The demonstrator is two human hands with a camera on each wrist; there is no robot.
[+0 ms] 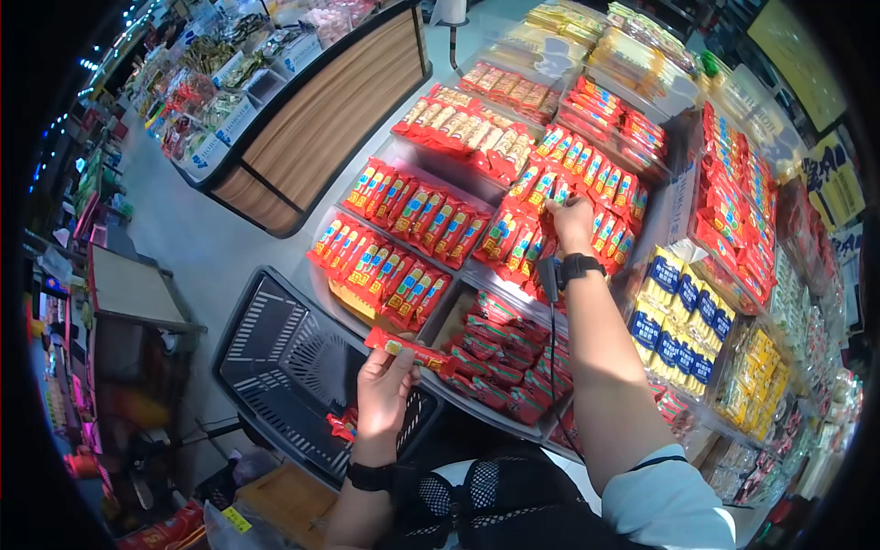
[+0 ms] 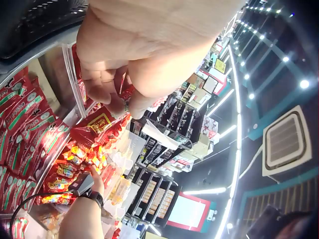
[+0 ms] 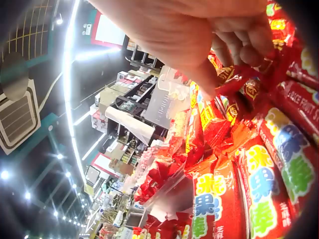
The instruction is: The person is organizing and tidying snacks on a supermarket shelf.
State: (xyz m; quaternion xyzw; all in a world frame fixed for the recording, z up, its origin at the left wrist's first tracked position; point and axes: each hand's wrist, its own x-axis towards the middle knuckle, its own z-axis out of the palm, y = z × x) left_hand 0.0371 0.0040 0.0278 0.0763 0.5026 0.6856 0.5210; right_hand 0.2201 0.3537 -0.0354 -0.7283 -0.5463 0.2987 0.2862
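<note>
My left hand point(image 1: 381, 396) pinches a red wrapped snack packet point(image 1: 410, 352) between thumb and fingers, above the edge of the dark basket. In the left wrist view that hand point(image 2: 134, 55) has its fingers curled round the red packet point(image 2: 98, 123). Out over the display, my right hand point(image 1: 574, 226) touches the red packets with blue and yellow lettering point(image 1: 538, 240). The right wrist view shows this hand point(image 3: 199, 37) with bent fingers among red wrappers point(image 3: 261, 179); whether it grips one is hidden behind the hand.
A dark slotted basket point(image 1: 275, 367) holds a red packet point(image 1: 343, 423) below the display. Clear dividers separate the bins, including dark red packets point(image 1: 500, 353) and blue-and-yellow packs point(image 1: 674, 316). A wood-panelled counter point(image 1: 321, 105) stands at upper left. A black cable point(image 1: 554, 367) hangs near my right wrist.
</note>
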